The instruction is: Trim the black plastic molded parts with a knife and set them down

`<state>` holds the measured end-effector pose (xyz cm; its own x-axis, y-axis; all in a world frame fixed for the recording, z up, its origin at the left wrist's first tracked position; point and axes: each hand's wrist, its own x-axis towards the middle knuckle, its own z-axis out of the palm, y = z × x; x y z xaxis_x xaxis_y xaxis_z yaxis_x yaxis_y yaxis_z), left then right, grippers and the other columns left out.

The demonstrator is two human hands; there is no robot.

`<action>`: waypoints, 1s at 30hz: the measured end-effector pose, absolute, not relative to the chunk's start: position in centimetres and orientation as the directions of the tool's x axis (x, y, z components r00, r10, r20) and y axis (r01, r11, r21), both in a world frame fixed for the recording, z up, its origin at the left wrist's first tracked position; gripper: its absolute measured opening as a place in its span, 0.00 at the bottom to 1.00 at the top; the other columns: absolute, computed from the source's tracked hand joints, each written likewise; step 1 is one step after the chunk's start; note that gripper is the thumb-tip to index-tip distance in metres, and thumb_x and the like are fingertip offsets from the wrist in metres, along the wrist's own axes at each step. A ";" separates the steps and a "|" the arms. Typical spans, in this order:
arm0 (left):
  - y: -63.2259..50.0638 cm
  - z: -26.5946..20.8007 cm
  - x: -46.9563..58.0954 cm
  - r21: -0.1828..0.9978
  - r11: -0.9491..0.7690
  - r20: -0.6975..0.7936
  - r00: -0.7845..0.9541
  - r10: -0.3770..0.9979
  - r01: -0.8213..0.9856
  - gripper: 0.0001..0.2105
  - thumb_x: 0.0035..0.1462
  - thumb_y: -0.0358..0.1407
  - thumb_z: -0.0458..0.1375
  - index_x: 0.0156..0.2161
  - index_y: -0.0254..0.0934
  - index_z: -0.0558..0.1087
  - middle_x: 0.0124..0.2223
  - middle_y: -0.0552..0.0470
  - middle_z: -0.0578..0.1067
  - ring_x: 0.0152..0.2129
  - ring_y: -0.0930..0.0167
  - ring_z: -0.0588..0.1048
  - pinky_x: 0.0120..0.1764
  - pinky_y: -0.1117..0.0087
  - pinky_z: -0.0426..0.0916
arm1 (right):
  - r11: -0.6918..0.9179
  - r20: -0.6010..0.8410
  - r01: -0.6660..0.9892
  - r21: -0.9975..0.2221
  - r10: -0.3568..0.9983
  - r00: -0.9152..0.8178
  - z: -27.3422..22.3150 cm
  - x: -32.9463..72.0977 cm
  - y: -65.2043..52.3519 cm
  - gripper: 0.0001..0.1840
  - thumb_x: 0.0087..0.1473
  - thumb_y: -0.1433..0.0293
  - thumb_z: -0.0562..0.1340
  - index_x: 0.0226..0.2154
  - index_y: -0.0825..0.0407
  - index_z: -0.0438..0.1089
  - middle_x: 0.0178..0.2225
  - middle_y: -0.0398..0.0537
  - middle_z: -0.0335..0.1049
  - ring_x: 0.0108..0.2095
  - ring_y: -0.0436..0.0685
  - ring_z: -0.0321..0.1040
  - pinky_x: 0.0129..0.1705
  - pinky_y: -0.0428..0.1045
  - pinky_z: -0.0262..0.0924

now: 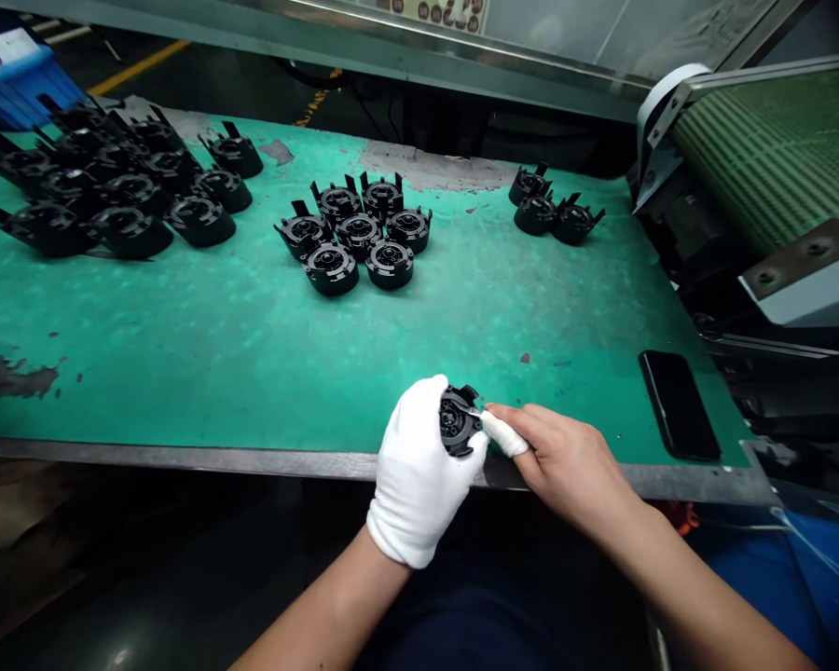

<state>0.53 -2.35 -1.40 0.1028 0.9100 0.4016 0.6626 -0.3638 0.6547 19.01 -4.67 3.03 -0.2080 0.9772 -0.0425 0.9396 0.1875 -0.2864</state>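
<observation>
My left hand, in a white glove, is closed around a round black plastic part above the table's front edge. Ring-shaped detail on the part's face points up at me. My right hand is bare apart from a white cover on one finger. It pinches a small metal blade, whose shiny tip touches or nearly touches the part's face; most of the blade is hidden by the fingers.
Similar black parts stand in a large group at the left, a smaller cluster mid-table and three at the right. A phone lies near the right edge. A green conveyor belt rises beyond. A blue bin stands far left.
</observation>
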 end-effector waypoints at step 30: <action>1.0 1.2 -4.0 0.716 -0.424 0.090 0.529 0.844 0.555 0.41 0.54 0.37 0.65 0.69 0.42 0.51 0.68 0.43 0.63 0.64 0.58 0.66 0.65 0.54 0.65 | 0.326 -0.293 0.816 -0.477 0.816 -0.498 4.9 20.4 -4.0 0.35 0.54 0.80 0.54 0.64 0.50 0.65 0.55 0.53 0.76 0.50 0.62 0.76 0.50 0.56 0.72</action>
<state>-3.96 1.03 1.24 0.5290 0.8438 0.0903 0.5545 -0.4243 0.7159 20.37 -3.99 4.89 -0.4976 0.8163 -0.2934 0.8161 0.3259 -0.4773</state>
